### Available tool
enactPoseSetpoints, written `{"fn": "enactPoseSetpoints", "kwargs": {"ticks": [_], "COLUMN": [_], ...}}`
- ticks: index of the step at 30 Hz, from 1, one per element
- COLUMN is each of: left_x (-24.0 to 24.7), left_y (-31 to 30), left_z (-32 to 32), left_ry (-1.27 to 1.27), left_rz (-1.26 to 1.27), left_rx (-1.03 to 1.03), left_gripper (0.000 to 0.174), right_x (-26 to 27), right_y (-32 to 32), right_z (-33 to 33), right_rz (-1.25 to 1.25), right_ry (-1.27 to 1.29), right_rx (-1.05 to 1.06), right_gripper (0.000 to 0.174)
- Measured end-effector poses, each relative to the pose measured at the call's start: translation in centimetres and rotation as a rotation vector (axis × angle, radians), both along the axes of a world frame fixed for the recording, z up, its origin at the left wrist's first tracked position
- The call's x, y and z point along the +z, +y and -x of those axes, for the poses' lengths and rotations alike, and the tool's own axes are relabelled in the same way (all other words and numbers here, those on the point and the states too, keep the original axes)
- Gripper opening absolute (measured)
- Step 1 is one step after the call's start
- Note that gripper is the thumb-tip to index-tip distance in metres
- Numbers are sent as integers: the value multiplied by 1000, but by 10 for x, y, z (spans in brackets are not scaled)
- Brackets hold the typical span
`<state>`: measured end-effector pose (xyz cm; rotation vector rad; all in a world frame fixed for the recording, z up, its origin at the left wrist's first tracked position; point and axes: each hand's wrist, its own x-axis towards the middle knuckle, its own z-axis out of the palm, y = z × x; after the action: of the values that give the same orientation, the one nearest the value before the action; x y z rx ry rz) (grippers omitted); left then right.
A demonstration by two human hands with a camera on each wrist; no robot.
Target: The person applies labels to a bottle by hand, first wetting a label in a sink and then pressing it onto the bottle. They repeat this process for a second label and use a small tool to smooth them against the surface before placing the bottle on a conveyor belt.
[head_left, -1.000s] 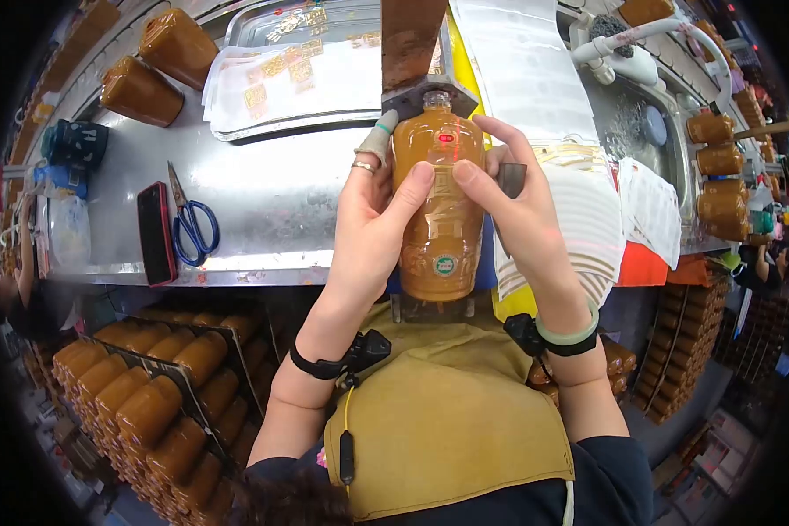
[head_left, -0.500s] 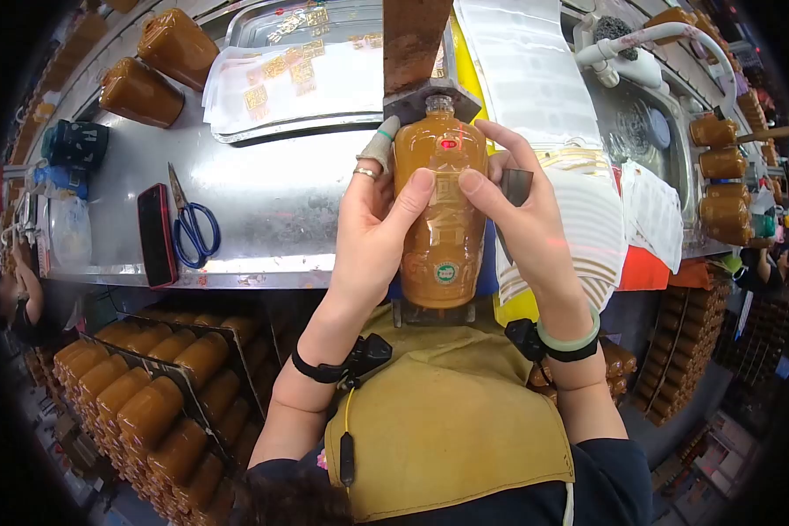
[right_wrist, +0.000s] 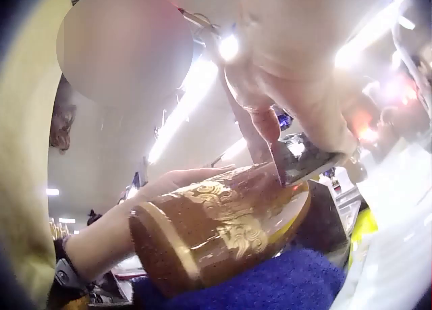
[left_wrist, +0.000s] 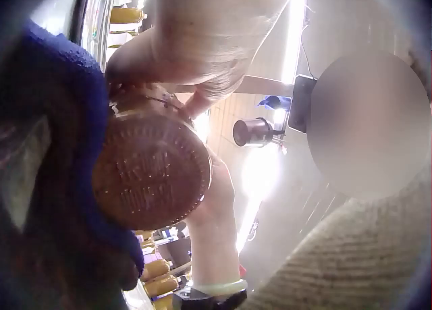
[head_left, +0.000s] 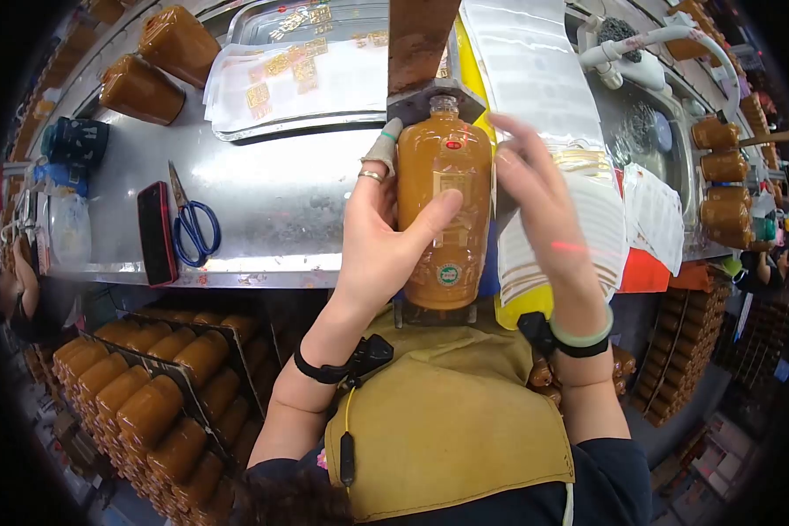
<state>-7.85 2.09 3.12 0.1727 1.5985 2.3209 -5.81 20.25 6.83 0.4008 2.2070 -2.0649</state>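
Note:
A glossy amber-brown bottle (head_left: 447, 254) with a clear neck, a red mark and a round green label lies mouth-away in front of me, against a brown upright post (head_left: 422, 44). My left hand (head_left: 386, 241) grips its left side, thumb across the front; one finger wears a cloth cot (head_left: 381, 147). The embossed bottle base (left_wrist: 155, 172) faces the left wrist camera. My right hand (head_left: 543, 202), blurred, is just off the bottle's right side. In the right wrist view it pinches a dark flat rectangular piece (right_wrist: 304, 163) close to the bottle. Blue cloth (right_wrist: 270, 279) lies under the bottle.
Blue-handled scissors (head_left: 195, 232) and a phone (head_left: 155, 232) lie at left. Behind them, a tray (head_left: 228, 131) holds sheets with gold decals. White sheets (head_left: 535, 88) and a sink (head_left: 688, 167) with a tap are at right. Brown bottles (head_left: 140, 92) stand around; more are stacked below.
My right hand has lifted its thumb from the bottle's front and shifted right, away from it. The left hand keeps its hold, and the bottle appears slightly further right in the view.

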Motion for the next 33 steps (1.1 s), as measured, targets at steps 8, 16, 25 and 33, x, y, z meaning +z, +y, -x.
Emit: {"fn": "enactPoseSetpoints", "kwargs": {"ticks": [8,16,25,33], "left_x": [2,-1,1,2], "left_y": [2,-16,-13,-12], "left_z": [0,-9,-17,-18], "left_ry": [-4,-98,-76,-28], "left_rz": [-12,-128,-20,-12], "left_rx": [-9,-82,-68,-75], "left_gripper": [81,71,73,80], "right_x": [42,28,-11,-20], "right_y": [-2,17,-14,-4], "right_z": [19,-1,-34,-36], "right_rz": [-707,-204,178,148], "right_ry": [660,258,-58,-50], "right_rx": [319,67,31,55], "right_gripper": [31,28,75,77]}}
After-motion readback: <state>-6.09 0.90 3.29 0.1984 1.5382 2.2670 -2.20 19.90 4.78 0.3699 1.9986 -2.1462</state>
